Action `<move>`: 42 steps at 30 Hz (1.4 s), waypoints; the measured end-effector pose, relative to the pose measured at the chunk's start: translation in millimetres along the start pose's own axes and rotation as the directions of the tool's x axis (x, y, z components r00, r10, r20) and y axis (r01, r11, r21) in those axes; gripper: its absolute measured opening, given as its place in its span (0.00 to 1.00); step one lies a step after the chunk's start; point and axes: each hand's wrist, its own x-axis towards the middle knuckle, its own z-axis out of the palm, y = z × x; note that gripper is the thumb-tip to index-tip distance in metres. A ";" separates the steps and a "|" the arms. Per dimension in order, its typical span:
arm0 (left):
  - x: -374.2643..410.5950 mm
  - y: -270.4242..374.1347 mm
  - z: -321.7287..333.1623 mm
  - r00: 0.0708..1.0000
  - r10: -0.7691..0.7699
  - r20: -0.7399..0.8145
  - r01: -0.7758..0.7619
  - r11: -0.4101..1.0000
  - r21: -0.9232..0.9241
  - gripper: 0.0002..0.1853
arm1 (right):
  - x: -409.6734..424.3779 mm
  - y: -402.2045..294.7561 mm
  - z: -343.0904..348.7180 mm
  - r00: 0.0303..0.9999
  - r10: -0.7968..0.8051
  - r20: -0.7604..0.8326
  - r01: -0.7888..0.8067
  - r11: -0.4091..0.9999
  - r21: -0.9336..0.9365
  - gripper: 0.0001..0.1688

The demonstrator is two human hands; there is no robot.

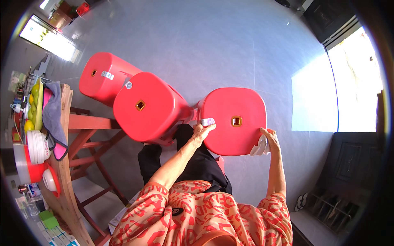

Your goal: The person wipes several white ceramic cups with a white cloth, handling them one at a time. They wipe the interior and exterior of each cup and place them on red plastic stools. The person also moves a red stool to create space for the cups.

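Note:
A red plastic stool [231, 101] stands before me, its square, rounded seat facing up with a small hole in the middle. My left hand [202, 132] grips the seat's left edge, the thumb on top beside a small sticker [208, 121]. At the lower right edge is my right hand [270, 138], thumb on the rim, with a crumpled white cloth or tissue [261, 147] held against the stool's side. The fingers of both hands are partly hidden. Left of my left hand stands a second red stool [154, 92], close to a third one [100, 67] behind it.
A wooden table [66, 184] along the left bears bowls, fruit and a grey and pink cloth [53, 113]. A red wooden frame [92, 121] with crossed legs stands beside it. At the right are a bright doorway, dark door panels [347, 156] and slippers [301, 202].

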 end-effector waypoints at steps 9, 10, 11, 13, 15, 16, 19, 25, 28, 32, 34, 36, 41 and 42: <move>-0.3 -26.6 17.7 0.962 0.232 -0.143 -0.213 0.967 0.138 0.26 | 8.9 18.0 15.8 0.988 -0.004 -0.154 -0.012 0.994 -0.106 0.19; -0.7 -33.2 19.7 0.965 0.203 -0.167 -0.156 0.954 0.256 0.28 | 12.5 23.1 22.5 0.941 -0.100 -0.323 0.009 0.962 -0.273 0.15; -0.1 -39.2 14.2 0.993 0.116 -0.023 -0.107 0.961 0.254 0.50 | 15.3 26.9 27.3 0.885 -0.247 -0.394 0.160 0.957 -0.241 0.14; -9.3 -37.5 10.9 0.984 0.166 -0.066 -0.125 0.904 0.409 0.51 | 13.9 8.8 59.0 0.692 -0.484 -0.536 0.458 0.868 -0.192 0.11; -29.0 -14.5 6.4 0.993 0.113 -0.039 -0.096 0.946 0.310 0.45 | -1.2 -15.1 88.7 0.636 -0.520 -0.570 0.461 0.848 -0.260 0.09; -29.6 -14.6 2.5 0.991 0.135 0.006 -0.132 0.957 0.260 0.44 | 4.6 -11.4 100.6 0.536 -0.618 -0.575 0.471 0.784 -0.405 0.11; -46.6 -15.5 -13.0 0.981 0.186 0.059 -0.194 0.964 0.183 0.37 | -0.4 11.7 146.6 0.584 -0.712 -0.389 0.310 0.639 -0.704 0.19; -119.9 -22.0 -76.0 0.989 0.141 0.035 -0.142 0.989 0.046 0.31 | -36.7 26.2 205.5 0.549 -0.832 -0.083 0.502 0.408 -0.763 0.23; -156.9 -35.0 -95.3 0.985 0.174 0.004 -0.174 0.979 0.107 0.29 | -45.3 29.9 226.8 0.529 -0.848 -0.003 0.581 0.365 -0.728 0.16; -224.6 -13.2 -120.8 0.902 0.418 -0.104 -0.399 0.902 0.167 0.23 | -53.7 18.0 244.7 0.540 -0.814 0.214 0.670 0.263 -0.694 0.10; -272.9 17.7 -134.3 0.752 0.624 -0.214 -0.549 0.771 0.322 0.19 | -72.9 2.8 258.1 0.610 -0.708 0.356 0.728 0.324 -0.604 0.10; -313.4 38.9 -153.6 0.444 0.857 -0.263 -0.678 0.513 0.526 0.18 | -81.7 -3.5 274.3 0.526 -0.757 0.389 0.817 0.322 -0.478 0.08; -414.4 55.5 -220.2 -0.331 0.719 -0.611 -0.579 0.356 0.733 0.25 | -142.6 -79.3 329.8 0.538 -0.586 0.606 0.759 0.649 -0.047 0.08; -428.7 53.6 -238.0 -0.390 0.651 -0.651 -0.539 0.412 0.735 0.27 | -157.0 -95.6 344.7 0.467 -0.625 0.625 0.785 0.619 0.033 0.09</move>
